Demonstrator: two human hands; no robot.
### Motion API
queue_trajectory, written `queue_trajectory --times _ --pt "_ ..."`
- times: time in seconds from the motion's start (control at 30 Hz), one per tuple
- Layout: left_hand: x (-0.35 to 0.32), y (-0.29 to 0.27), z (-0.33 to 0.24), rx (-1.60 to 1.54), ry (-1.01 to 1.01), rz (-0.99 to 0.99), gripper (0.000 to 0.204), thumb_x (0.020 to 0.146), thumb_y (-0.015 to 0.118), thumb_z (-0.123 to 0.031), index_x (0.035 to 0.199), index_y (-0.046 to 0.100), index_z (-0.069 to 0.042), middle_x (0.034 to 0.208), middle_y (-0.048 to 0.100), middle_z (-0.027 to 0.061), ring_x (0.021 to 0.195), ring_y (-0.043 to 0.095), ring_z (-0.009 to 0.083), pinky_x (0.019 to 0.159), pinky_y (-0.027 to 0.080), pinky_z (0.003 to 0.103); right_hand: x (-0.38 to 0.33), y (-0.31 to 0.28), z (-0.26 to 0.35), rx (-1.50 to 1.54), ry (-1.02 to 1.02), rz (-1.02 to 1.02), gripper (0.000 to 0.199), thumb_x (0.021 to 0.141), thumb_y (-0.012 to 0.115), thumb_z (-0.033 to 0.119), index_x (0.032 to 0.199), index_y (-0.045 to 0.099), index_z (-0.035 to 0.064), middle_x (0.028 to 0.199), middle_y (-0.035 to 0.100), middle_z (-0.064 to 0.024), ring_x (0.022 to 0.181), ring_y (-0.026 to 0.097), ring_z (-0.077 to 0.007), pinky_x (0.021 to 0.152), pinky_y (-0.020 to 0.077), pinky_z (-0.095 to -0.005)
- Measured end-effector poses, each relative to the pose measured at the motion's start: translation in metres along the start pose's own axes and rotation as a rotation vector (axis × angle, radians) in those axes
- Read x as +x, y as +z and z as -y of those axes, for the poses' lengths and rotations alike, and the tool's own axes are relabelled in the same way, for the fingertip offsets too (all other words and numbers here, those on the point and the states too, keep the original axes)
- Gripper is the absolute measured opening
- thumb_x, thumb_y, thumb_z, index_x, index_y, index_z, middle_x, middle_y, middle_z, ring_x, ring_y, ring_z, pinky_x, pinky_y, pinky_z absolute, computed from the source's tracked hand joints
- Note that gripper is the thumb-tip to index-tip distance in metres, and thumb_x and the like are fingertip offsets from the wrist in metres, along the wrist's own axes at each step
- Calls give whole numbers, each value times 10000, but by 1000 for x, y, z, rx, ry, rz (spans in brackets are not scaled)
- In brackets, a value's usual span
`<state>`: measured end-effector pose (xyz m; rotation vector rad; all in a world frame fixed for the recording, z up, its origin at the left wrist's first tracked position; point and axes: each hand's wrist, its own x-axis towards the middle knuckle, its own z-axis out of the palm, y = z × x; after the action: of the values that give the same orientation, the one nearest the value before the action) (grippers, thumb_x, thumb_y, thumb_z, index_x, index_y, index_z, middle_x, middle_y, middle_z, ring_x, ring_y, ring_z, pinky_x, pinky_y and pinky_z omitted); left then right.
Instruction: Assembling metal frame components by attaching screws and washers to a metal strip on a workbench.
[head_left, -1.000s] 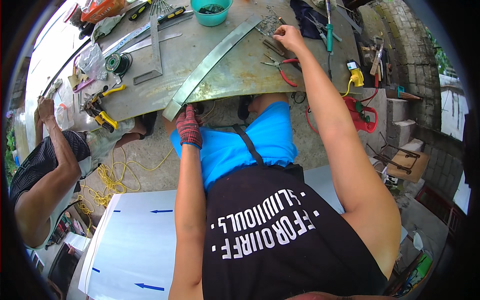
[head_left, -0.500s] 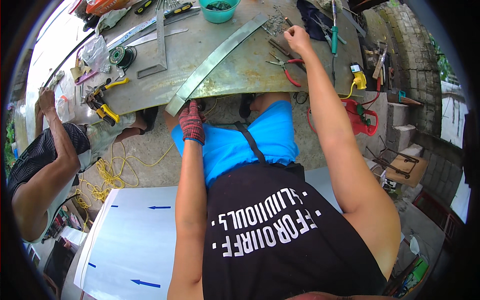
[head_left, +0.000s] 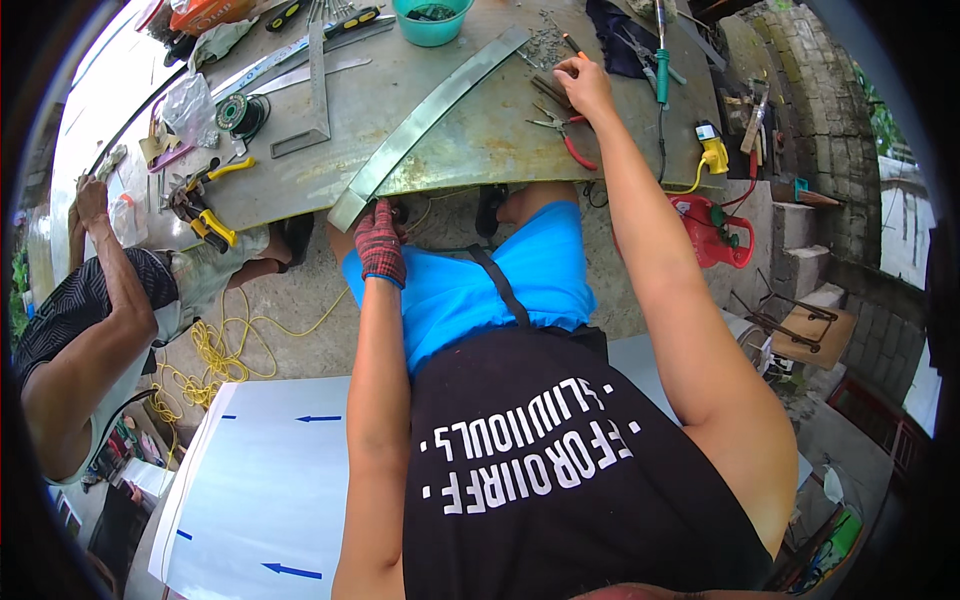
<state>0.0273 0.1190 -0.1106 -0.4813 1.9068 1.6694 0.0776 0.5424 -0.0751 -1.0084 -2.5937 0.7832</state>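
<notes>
A long, slightly curved metal strip lies slantwise across the metal table, its near end jutting past the front edge. My left hand, in a red and black knit glove, is closed at that near end; its fingertips are partly hidden beneath the strip. My bare right hand is over the table right of the strip's far end, fingers pinched together. From them a thin pencil-like stick with an orange part sticks out. Just below this hand lie red-handled pliers and dark metal bars.
A teal bowl, a metal square, a wire spool and yellow-handled snips are on the table. A soldering iron lies right. Another person's arm is at left. Yellow cord coils on the floor.
My right hand has shifted slightly left and toward me, the fingers drawn closer together. The orange part of the stick shows more. My left hand stays at the strip's near end.
</notes>
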Motion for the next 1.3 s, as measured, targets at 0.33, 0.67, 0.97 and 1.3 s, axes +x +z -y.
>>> queue_trajectory --times 0.33,0.67,0.97,1.3 --pt "0 -1 2 -9 -5 -14 418 1008 630 -413 926 692 -7 658 615 67 549 561 155 510 506 319 47 3 -13 -234 -170 86 140 854 687 132 979 749 136 1056 692 -158 1046 654 -343 923 517 -450" --pt "-1 0 -1 0 -27 5 428 1011 626 -412 934 688 5 655 606 64 552 555 152 524 517 318 54 -12 -3 -397 -165 249 156 866 728 161 1014 731 110 1075 710 -132 1096 646 -342 956 515 -444" --pt "-1 0 -1 -6 -16 2 424 1009 632 -409 918 687 2 659 600 57 543 539 142 518 497 311 66 -7 -10 -392 -130 352 186 865 744 184 1008 725 67 1054 738 -140 1056 683 -322 907 530 -432" --pt "0 -1 0 28 -16 6 427 1005 633 -414 904 688 -2 649 608 65 537 560 158 519 504 318 55 -17 -26 11 40 206 203 895 747 158 1037 727 14 915 726 -61 806 649 -139 723 517 -305"
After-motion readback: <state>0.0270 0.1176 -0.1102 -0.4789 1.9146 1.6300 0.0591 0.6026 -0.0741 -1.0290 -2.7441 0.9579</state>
